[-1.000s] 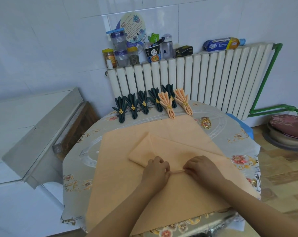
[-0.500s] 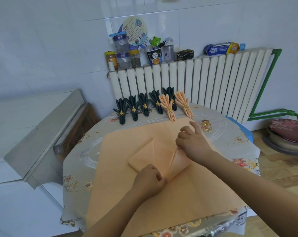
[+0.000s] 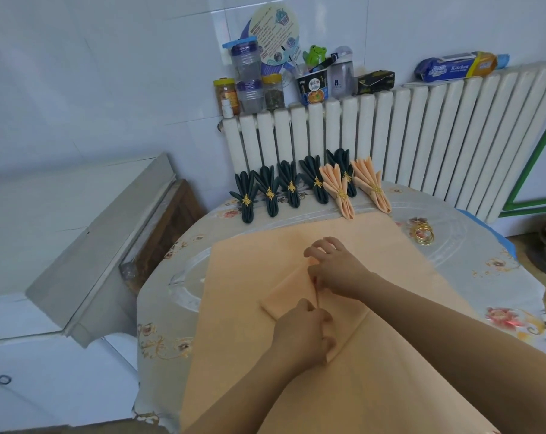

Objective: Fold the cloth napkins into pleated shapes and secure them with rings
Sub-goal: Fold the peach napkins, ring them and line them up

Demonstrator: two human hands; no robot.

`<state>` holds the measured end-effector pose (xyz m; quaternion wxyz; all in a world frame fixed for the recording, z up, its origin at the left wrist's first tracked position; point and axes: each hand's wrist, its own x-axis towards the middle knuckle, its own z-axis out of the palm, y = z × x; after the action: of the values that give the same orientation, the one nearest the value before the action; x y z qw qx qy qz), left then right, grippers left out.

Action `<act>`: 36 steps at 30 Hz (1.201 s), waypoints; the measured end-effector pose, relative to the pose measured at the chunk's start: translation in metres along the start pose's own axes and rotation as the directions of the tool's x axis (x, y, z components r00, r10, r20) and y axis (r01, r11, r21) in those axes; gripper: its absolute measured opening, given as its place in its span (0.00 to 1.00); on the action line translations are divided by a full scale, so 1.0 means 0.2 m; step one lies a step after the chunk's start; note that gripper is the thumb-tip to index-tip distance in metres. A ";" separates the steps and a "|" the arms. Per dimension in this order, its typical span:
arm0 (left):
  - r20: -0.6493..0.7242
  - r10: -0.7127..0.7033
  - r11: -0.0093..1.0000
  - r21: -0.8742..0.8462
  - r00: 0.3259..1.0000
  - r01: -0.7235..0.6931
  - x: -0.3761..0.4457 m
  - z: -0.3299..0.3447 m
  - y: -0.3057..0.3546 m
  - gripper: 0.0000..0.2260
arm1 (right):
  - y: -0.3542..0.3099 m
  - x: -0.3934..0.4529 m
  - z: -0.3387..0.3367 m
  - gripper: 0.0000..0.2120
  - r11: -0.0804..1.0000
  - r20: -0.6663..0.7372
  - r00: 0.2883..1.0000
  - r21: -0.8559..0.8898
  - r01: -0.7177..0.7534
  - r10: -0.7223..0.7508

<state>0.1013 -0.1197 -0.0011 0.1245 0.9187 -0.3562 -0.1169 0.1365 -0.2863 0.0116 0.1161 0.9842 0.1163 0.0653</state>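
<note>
napkin [image 3: 284,296] | both hands pinch its fold | roll [image 3: 456,69] reads, probably, "Kitchen"

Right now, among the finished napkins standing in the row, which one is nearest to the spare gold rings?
The peach napkin at the right end of the row. It lies closest to the gold rings; the other peach napkin and the dark green napkins stand further left.

Matt peach woven cloth napkin [image 3: 243,277] under my fingers; shiny gold metal rings [image 3: 423,235] at two o'clock; glossy plastic-covered floral tablecloth [image 3: 472,264].
</note>
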 end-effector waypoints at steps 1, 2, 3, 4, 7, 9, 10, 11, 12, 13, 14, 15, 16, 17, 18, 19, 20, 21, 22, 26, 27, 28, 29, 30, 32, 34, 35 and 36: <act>0.018 0.006 1.000 0.005 1.000 -0.006 0.01 -0.01 0.00 0.21 | 0.00 0.00 0.02 0.13 0.996 -0.023 0.997 0.057 -0.066 0.067; 0.032 0.010 1.000 0.009 0.999 -0.010 0.01 -0.01 -0.01 0.21 | 0.00 -0.01 0.04 0.15 0.979 -0.059 0.985 0.131 -0.154 0.162; 0.042 0.015 1.000 0.011 0.999 -0.015 0.02 -0.02 -0.01 0.22 | 0.01 -0.03 0.06 0.16 0.945 -0.088 0.958 0.211 -0.249 0.273; 0.050 0.020 1.000 0.013 0.999 -0.021 0.02 -0.02 -0.02 0.22 | 0.01 -0.03 0.08 0.16 0.902 -0.100 0.925 0.280 -0.329 0.368; 0.051 0.028 0.999 0.017 0.998 -0.029 0.04 -0.03 -0.03 0.22 | 0.01 -0.06 0.15 0.16 0.875 -0.081 0.899 0.283 -0.393 0.429; 0.045 0.031 0.999 0.024 0.999 -0.032 0.05 -0.03 -0.04 0.22 | -0.01 -0.08 0.19 0.17 0.884 -0.043 0.908 0.255 -0.393 0.417; 0.044 0.032 0.999 0.022 0.999 -0.032 0.06 -0.02 -0.05 0.22 | -0.02 -0.08 0.21 0.18 0.876 -0.022 0.904 0.259 -0.408 0.427; 0.044 0.030 0.999 0.018 0.999 -0.031 0.07 -0.02 -0.05 0.22 | -0.02 -0.09 0.23 0.18 0.863 0.000 0.896 0.270 -0.428 0.444; 0.046 0.029 0.999 0.012 0.999 -0.030 0.08 -0.02 -0.05 0.22 | -0.02 -0.09 0.24 0.19 0.850 0.018 0.887 0.278 -0.447 0.461; 0.049 0.030 1.000 0.007 0.998 -0.030 0.08 -0.02 -0.06 0.22 | -0.02 -0.10 0.25 0.19 0.842 0.032 0.880 0.279 -0.463 0.473; 0.054 0.031 1.000 0.004 0.998 -0.031 0.08 -0.02 -0.05 0.22 | -0.03 -0.10 0.26 0.19 0.842 0.031 0.879 0.274 -0.466 0.476; 0.059 0.036 0.999 0.003 0.998 -0.036 0.09 -0.02 -0.06 0.21 | -0.03 -0.10 0.26 0.19 0.848 0.022 0.882 0.265 -0.460 0.472; 0.064 0.040 0.999 0.001 0.997 -0.040 0.08 -0.02 -0.06 0.20 | -0.05 -0.11 0.25 0.18 0.851 0.001 0.883 0.264 -0.453 0.469; 0.071 0.046 0.999 -0.009 0.996 -0.046 0.08 -0.03 -0.06 0.19 | -0.06 -0.14 0.23 0.17 0.849 -0.038 0.880 0.284 -0.445 0.474; 0.081 0.051 0.998 -0.030 0.995 -0.048 0.09 -0.04 -0.07 0.17 | -0.09 -0.16 0.21 0.15 0.845 -0.104 0.872 0.323 -0.425 0.478; 0.097 0.063 0.997 -0.051 0.993 -0.058 0.09 -0.04 -0.08 0.15 | -0.13 -0.20 0.18 0.13 0.840 -0.199 0.850 0.372 -0.395 0.488; 0.113 0.080 0.995 -0.073 0.990 -0.072 0.10 -0.05 -0.09 0.15 | -0.17 -0.25 0.16 0.12 0.835 -0.296 0.818 0.423 -0.350 0.493; 0.129 0.095 0.992 -0.095 0.987 -0.083 0.10 -0.06 -0.10 0.15 | -0.24 -0.32 0.13 0.12 0.837 -0.363 0.798 0.460 -0.296 0.481; 0.142 0.105 0.990 -0.114 0.984 -0.089 0.10 -0.06 -0.10 0.16 | -0.31 -0.38 0.11 0.11 0.848 -0.394 0.806 0.477 -0.233 0.443; 0.145 0.112 0.988 -0.126 0.983 -0.094 0.09 -0.10 -0.10 0.15 | -0.53 -0.50 0.11 0.10 0.907 -0.352 0.893 0.403 -0.126 0.281; 0.143 0.114 0.988 -0.119 0.983 -0.098 0.09 -0.10 -0.10 0.15 | -0.54 -0.49 0.12 0.09 0.914 -0.349 0.896 0.383 -0.130 0.274; 0.149 0.118 0.989 -0.104 0.982 -0.103 0.08 -0.11 -0.08 0.16 | -0.54 -0.50 0.13 0.09 0.922 -0.364 0.889 0.362 -0.139 0.277; 0.150 0.116 0.990 -0.092 0.982 -0.103 0.09 -0.11 -0.08 0.16 | -0.53 -0.47 0.14 0.11 0.930 -0.377 0.885 0.340 -0.141 0.272; 0.150 0.117 0.991 -0.079 0.982 -0.106 0.07 -0.11 -0.05 0.15 | -0.52 -0.50 0.12 0.13 0.940 -0.399 0.877 0.309 -0.146 0.267; 0.127 0.110 0.992 -0.069 0.986 -0.102 0.05 -0.09 -0.05 0.14 | -0.49 -0.53 0.12 0.12 0.956 -0.395 0.887 0.256 -0.144 0.239; 0.092 0.104 0.993 -0.061 0.990 -0.099 0.02 -0.05 -0.05 0.15 | -0.43 -0.60 0.12 0.06 0.961 -0.350 0.911 0.238 -0.139 0.219; 0.070 0.099 0.994 -0.063 0.993 -0.095 0.00 -0.04 -0.04 0.15 | -0.39 -0.64 0.12 0.06 0.960 -0.327 0.921 0.248 -0.134 0.213; 0.045 0.097 0.993 -0.071 0.994 -0.093 -0.03 -0.02 -0.04 0.15 | -0.35 -0.68 0.12 0.06 0.955 -0.304 0.930 0.271 -0.123 0.207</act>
<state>0.1033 -0.1104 0.0007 0.1529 0.8927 -0.3982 -0.1454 -0.0053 -0.2579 -0.0419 -0.0345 0.9724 0.0575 0.2233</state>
